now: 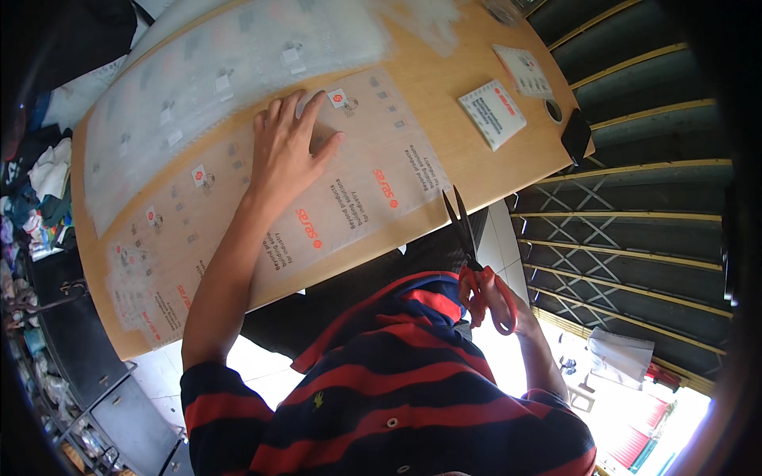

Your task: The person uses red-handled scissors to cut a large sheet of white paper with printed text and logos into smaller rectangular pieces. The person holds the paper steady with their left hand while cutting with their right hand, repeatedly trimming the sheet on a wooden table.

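My left hand (pixel 290 147) lies flat with fingers spread on a long translucent printed sheet (pixel 357 178), which runs along the near side of the wooden table. Red logos, dark lettering and small pictures repeat across this sheet. Off the table's near right edge, my right hand (pixel 496 297) grips a pair of scissors (pixel 464 234) by its red handles. The dark blades are parted a little and point up toward the sheet's right end; whether they touch it I cannot tell.
Stacked translucent sheets (pixel 214 83) cover the table's far left. On the right lie a pile of cut printed pieces (pixel 492 113), another such pile (pixel 524 70) and a black flat object (pixel 577 137). The table (pixel 429 71) has a round hole nearby. A folding metal shutter (pixel 627 214) stands at the right.
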A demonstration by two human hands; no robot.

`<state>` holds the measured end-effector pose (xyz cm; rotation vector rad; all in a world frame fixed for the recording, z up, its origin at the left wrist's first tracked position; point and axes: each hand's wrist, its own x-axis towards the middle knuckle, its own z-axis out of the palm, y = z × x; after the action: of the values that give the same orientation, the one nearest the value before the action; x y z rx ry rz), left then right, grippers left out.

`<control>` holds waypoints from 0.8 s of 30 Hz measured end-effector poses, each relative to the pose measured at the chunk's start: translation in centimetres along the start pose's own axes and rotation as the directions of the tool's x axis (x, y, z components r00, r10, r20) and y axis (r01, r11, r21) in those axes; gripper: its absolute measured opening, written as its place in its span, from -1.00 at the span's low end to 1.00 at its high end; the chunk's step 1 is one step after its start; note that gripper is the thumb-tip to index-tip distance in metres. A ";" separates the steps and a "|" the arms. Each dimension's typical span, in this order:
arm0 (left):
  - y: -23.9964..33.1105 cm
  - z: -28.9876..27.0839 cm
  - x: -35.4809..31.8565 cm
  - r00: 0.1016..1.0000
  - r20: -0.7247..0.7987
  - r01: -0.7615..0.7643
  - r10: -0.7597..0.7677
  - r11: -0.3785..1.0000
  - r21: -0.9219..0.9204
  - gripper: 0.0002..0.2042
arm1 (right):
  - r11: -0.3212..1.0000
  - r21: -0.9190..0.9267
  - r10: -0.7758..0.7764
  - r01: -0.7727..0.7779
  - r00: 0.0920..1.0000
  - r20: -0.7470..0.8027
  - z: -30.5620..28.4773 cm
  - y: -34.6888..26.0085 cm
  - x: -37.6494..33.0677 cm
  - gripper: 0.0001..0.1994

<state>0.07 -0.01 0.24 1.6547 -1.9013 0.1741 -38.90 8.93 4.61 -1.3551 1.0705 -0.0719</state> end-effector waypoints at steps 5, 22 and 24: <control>-1.0 0.1 0.2 1.000 -0.015 -0.012 0.011 1.000 -0.022 -0.42 | 0.994 -0.111 -0.017 -0.003 0.983 -0.184 1.2 -2.6 0.8 -0.18; -1.0 -1.1 0.0 0.993 -0.104 0.018 -0.060 0.928 -0.371 -0.79 | 0.996 0.084 -0.035 0.044 0.994 -0.108 3.3 0.7 0.5 -0.23; -1.0 -1.4 0.0 0.993 -0.092 0.038 -0.073 0.941 -0.335 -0.77 | 1.000 0.016 0.005 -0.004 0.997 -0.078 3.9 0.7 0.6 -0.21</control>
<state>1.51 0.39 1.08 1.4389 -1.6967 -0.0815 -36.34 11.63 3.11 -1.3449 1.1368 -0.1305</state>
